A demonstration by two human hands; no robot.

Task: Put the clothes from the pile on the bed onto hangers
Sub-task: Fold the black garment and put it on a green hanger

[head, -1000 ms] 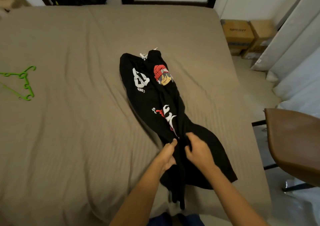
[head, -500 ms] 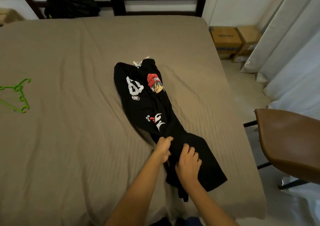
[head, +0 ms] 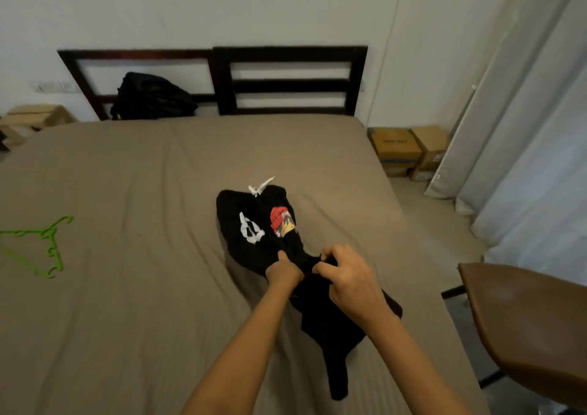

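Dim, soft indoor light, slight blur, wide-angle bending at edges.

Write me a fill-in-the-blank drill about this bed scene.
1. The left hand and right hand both grip the ____ trousers.
2. The hanger on the bed is ____.
3. The trousers' drawstring is ____.
Missing words: black, green, white.
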